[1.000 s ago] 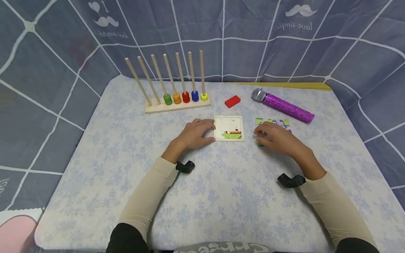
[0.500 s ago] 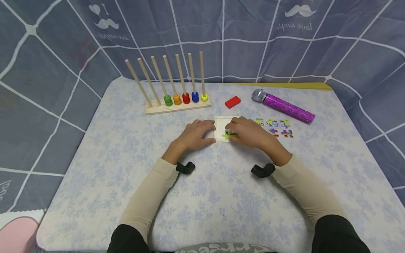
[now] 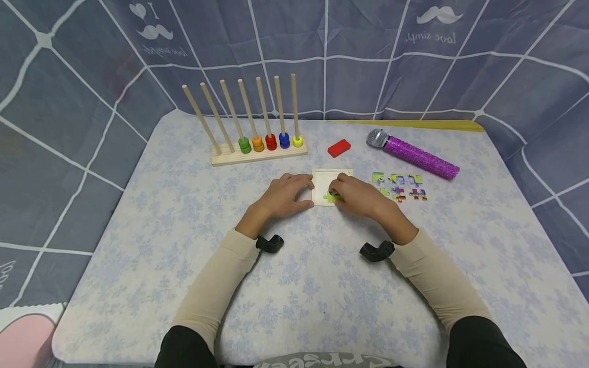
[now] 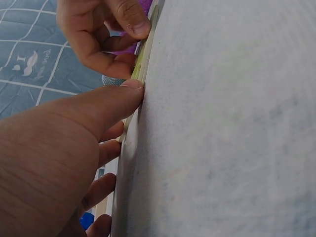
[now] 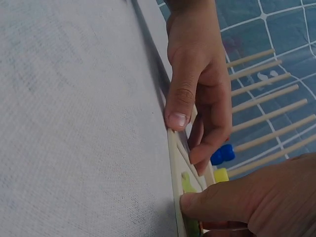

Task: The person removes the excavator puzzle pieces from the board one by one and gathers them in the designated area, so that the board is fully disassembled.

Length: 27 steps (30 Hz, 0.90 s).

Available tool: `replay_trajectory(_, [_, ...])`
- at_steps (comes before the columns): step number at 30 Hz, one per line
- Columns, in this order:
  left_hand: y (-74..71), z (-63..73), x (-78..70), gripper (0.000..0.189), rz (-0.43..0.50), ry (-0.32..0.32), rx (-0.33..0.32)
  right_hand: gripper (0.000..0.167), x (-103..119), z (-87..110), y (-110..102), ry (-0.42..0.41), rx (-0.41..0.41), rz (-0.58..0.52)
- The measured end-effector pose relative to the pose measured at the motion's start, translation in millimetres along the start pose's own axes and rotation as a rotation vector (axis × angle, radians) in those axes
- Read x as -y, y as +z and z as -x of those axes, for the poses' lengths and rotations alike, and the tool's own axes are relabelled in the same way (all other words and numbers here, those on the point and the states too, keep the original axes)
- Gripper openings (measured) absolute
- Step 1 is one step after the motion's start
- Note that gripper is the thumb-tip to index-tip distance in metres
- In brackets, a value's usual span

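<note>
A shallow wooden puzzle tray lies flat on the table, with green puzzle pieces along its near edge. My left hand holds the tray's left side, its thumb at the near corner and fingertips along the rim. My right hand reaches over the tray's right half, fingers curled, pinching a puzzle piece mostly hidden beneath them. In the right wrist view its thumb lies over a green piece inside the rim. Loose puzzle pieces lie in two rows right of the tray.
A wooden peg rack with coloured beads stands behind the tray at left. A red block and a purple glittery microphone lie beyond the tray and pieces. A grey checked cloth hangs at the table's back.
My right hand has moved left from the loose pieces to the tray, and one green piece has left its spot there. Over the last half second it shifted slightly. My left hand stays put.
</note>
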State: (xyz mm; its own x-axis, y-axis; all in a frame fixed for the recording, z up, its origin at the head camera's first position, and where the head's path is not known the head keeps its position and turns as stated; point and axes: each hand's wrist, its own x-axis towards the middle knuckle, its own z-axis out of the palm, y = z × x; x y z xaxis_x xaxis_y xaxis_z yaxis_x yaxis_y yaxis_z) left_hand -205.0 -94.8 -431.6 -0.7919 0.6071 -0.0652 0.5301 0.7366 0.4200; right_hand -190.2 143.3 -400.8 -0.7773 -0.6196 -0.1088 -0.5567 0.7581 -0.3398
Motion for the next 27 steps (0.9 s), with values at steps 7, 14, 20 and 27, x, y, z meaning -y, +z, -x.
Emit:
replay_trajectory(7, [1.1,0.6,0.8,0.044,-0.004,0.002,-0.004,0.027,0.8,0.1,1.6,0.007,-0.021,-0.017])
replay_trajectory(14, [0.3,1.1,-0.5,0.044,-0.005,0.006,-0.007,0.029,-0.1,0.1,0.8,0.001,-0.028,-0.047])
replay_trajectory(20, [1.4,0.6,0.5,0.044,-0.002,0.013,-0.014,0.030,-3.6,2.2,-2.7,-0.082,-0.052,-0.079])
replay_trajectory(27, [2.1,0.4,1.1,0.043,0.005,0.009,-0.014,0.034,-5.7,1.4,-3.7,-0.177,-0.097,-0.098])
